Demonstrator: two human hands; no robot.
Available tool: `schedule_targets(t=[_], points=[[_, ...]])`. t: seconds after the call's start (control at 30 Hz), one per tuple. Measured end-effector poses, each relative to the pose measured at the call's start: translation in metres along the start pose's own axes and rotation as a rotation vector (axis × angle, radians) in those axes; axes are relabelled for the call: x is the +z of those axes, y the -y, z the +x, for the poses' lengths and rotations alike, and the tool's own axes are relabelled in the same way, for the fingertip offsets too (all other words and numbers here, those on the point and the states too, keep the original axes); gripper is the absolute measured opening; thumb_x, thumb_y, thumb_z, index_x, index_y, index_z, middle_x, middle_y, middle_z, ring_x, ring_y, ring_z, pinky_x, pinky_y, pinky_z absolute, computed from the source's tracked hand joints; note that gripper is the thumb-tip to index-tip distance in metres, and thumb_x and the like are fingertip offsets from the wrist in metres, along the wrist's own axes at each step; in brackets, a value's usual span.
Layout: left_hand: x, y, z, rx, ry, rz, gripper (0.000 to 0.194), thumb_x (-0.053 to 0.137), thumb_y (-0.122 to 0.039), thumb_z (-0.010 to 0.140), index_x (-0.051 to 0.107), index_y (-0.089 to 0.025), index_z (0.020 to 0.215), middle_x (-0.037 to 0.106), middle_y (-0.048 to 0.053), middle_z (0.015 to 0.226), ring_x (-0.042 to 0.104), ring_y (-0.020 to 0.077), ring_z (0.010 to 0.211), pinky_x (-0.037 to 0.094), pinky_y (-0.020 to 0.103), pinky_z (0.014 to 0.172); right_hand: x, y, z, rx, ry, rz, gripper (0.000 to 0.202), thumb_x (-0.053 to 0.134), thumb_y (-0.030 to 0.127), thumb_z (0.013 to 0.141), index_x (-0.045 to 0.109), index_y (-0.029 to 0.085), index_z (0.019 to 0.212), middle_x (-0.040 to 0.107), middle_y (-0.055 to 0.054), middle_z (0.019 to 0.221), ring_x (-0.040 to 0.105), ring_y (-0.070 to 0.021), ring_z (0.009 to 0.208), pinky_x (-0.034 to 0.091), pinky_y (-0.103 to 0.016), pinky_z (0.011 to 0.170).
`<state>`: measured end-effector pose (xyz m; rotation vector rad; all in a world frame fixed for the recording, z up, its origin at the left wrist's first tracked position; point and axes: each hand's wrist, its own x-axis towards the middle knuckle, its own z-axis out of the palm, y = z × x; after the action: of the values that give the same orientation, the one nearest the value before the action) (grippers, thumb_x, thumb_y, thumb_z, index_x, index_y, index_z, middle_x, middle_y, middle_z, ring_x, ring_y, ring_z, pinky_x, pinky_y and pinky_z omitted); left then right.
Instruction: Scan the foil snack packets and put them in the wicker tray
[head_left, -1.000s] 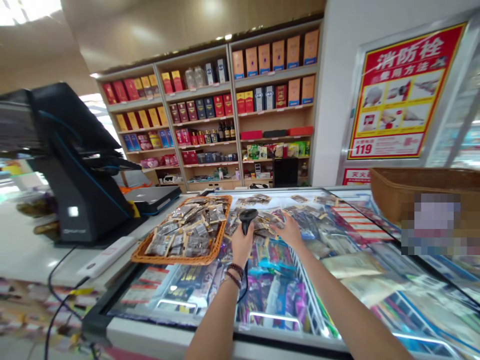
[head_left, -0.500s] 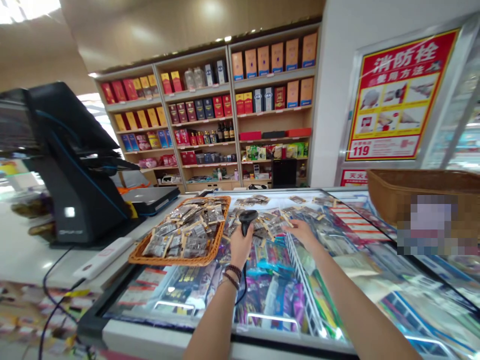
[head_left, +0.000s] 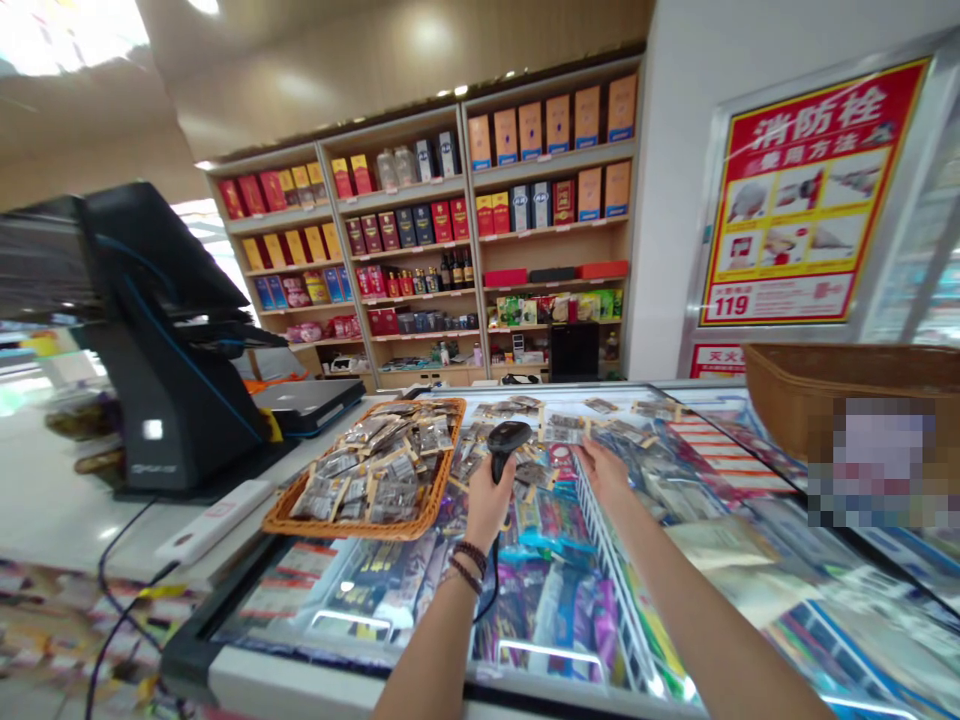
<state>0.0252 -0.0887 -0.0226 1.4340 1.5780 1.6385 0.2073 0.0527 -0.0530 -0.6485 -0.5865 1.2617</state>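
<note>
My left hand is closed around the handle of a black barcode scanner, its head above the glass and its cord hanging by the wrist. My right hand pinches the edge of a small clear packet with dark contents, just right of the scanner head. Similar small packets lie loose on the glass freezer top around both hands. To the left, an orange wicker basket holds many more of these packets.
A black checkout terminal and a flat scale stand on the left counter, with a white power strip and cables. A brown basket sits at the right. Stocked shelves line the back wall.
The scanner has shifted slightly right and its head has turned more to the right, toward the packet. The packet in my right hand has come up slightly and faces me more.
</note>
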Motion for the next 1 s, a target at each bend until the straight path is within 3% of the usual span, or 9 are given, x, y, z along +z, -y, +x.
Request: schedule_targets(t=[0.17,0.4,0.83,1.0], points=[[-0.003,-0.012,-0.004,0.038,0.084,-0.001,0.06,0.055,-0.084,0.085,0.05,-0.024,0.076,0.054,-0.003,0.052,0.054,0.0143,0.049,0.042,0.027,0.055,0.005,0.003,0.001,0.025,-0.142,0.027,0.039,0.1,0.017,0.065,0.061,0.02,0.07,0.071,0.004,0.068,0.078,-0.0135,0.072,0.068,-0.018,0.076],[0.0,-0.01,-0.003,0.088,0.164,-0.033,0.059,0.058,-0.081,0.086,0.055,-0.022,0.08,0.057,-0.001,0.055,0.055,0.0139,0.049,0.044,0.027,0.054,0.015,0.006,0.002,-0.088,-0.111,0.059,0.044,0.103,0.03,0.063,0.062,0.022,0.075,0.072,0.006,0.071,0.079,-0.015,0.075,0.071,-0.024,0.081],[0.0,-0.01,-0.004,0.093,0.173,-0.063,0.06,0.061,-0.081,0.085,0.056,-0.021,0.08,0.058,-0.002,0.056,0.053,0.0128,0.048,0.043,0.026,0.053,0.016,0.009,0.0,-0.056,-0.116,0.076,0.048,0.105,0.033,0.058,0.063,0.021,0.079,0.074,0.005,0.075,0.08,-0.0156,0.076,0.07,-0.025,0.081],[0.002,-0.012,-0.005,0.068,0.127,-0.076,0.058,0.059,-0.079,0.085,0.057,-0.021,0.083,0.056,-0.002,0.056,0.053,0.0135,0.05,0.043,0.026,0.054,0.011,-0.003,0.005,-0.046,-0.16,0.054,0.046,0.103,0.03,0.06,0.061,0.022,0.079,0.072,0.005,0.075,0.08,-0.0162,0.081,0.07,-0.025,0.083]])
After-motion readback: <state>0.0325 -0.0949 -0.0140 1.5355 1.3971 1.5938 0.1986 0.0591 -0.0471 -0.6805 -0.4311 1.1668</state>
